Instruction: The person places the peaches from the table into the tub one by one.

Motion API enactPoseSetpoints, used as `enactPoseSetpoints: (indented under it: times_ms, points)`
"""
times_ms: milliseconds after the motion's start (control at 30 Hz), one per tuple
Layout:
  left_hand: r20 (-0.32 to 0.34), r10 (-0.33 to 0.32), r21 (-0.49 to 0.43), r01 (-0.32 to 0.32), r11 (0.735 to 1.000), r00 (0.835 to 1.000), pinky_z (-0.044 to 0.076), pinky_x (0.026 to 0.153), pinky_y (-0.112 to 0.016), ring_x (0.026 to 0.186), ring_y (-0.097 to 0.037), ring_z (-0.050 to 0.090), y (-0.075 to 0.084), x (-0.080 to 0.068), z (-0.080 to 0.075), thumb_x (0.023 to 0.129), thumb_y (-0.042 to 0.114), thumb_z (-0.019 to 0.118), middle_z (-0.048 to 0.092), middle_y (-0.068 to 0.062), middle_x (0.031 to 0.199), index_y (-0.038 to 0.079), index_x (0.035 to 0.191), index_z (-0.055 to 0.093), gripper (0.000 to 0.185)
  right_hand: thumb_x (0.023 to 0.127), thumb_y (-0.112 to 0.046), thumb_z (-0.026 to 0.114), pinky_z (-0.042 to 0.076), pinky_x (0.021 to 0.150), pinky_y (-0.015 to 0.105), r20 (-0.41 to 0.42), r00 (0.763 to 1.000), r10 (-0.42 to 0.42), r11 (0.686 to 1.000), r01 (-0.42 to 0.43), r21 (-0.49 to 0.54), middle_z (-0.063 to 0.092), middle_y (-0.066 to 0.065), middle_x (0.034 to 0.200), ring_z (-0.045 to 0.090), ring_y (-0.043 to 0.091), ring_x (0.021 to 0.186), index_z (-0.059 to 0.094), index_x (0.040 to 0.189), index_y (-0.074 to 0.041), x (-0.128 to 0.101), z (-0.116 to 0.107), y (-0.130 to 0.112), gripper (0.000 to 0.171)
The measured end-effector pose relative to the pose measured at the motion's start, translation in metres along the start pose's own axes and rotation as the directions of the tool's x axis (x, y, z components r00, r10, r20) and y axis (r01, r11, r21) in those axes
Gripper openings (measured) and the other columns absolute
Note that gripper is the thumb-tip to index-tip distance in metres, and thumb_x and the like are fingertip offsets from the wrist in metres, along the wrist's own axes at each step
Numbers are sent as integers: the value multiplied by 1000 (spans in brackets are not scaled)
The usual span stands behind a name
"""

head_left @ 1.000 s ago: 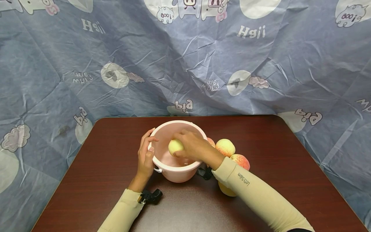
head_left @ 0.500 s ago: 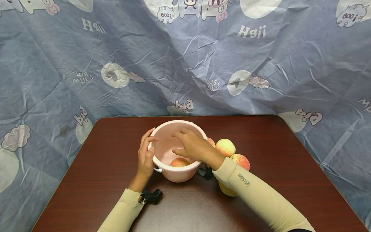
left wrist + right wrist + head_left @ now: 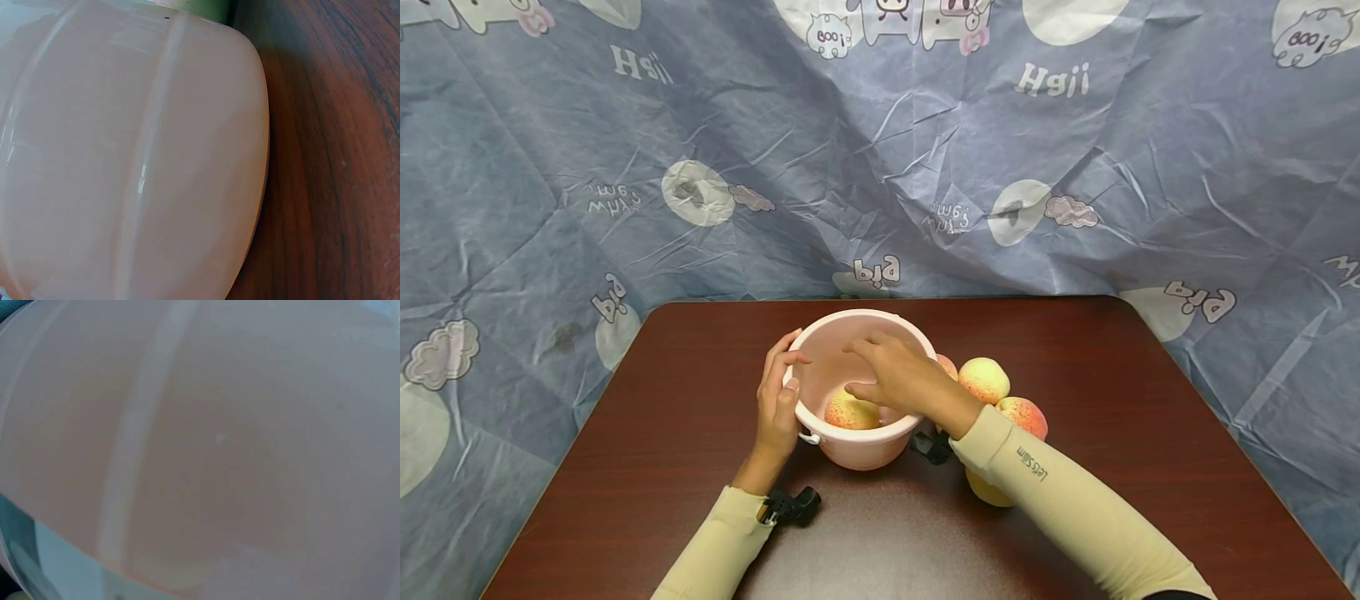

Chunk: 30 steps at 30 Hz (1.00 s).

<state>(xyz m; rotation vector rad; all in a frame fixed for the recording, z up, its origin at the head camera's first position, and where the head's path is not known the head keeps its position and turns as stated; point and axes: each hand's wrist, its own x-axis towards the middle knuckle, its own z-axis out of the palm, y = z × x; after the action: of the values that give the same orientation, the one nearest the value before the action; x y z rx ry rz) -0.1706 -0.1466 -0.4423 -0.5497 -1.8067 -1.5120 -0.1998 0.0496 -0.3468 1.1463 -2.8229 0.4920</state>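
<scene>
A pale pink bucket [image 3: 861, 454] stands on the table, and its outer wall [image 3: 187, 156] fills most of the left wrist view. My left hand [image 3: 777, 400] holds the bucket's left rim, with a finger reaching over the edge. Inside, at the bottom, lies a yellow peach with red speckles [image 3: 850, 410]. My right hand [image 3: 895, 375] reaches over the right rim into the bucket, its fingers spread and holding nothing, above and to the right of that peach. Only the bucket's wall [image 3: 250, 456] shows in the right wrist view, not the hand.
To the right of the bucket sit several more peaches, among them a yellow peach [image 3: 984, 381] and a redder peach [image 3: 1024, 417]. Another yellow peach [image 3: 987, 492] is partly hidden by my right sleeve. A blue printed cloth [image 3: 880, 167] hangs behind the dark wooden table [image 3: 625, 467].
My right hand's fingers have let go of the peach. It has dropped to the bucket's bottom and turned or rolled slightly left. The left hand has stayed on the rim.
</scene>
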Motion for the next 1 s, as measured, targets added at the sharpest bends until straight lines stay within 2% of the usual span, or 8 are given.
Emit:
enactPoseSetpoints:
  times_ms: [500,767,1000]
  points:
    - [1,-5,-2,5,1000,1000,35,103,-34,128,-31,45,2,1,0,83,22,37,46,-18,140,-1,104,58,37,81,-33,74,43,99,41,-27,1000,-16,1000,16,-6,59,11,125,53,25,120,60,126,-10,0,1,0,52]
    - [3,4,-20,-4,1000,1000,35,103,-32,127,-36,44,4,0,1,82,17,37,45,-21,140,-5,105,58,38,79,-32,75,46,93,40,-58,998,-38,999,37,-2,61,11,120,56,26,113,61,122,-7,-2,2,1,52]
    - [2,-1,-7,1,1000,1000,35,103,-34,127,-33,44,3,0,0,84,22,37,45,-17,141,-2,105,58,38,80,-31,75,45,95,39,-60,997,-39,999,40,7,61,10,121,55,25,115,61,123,-7,-1,2,1,51]
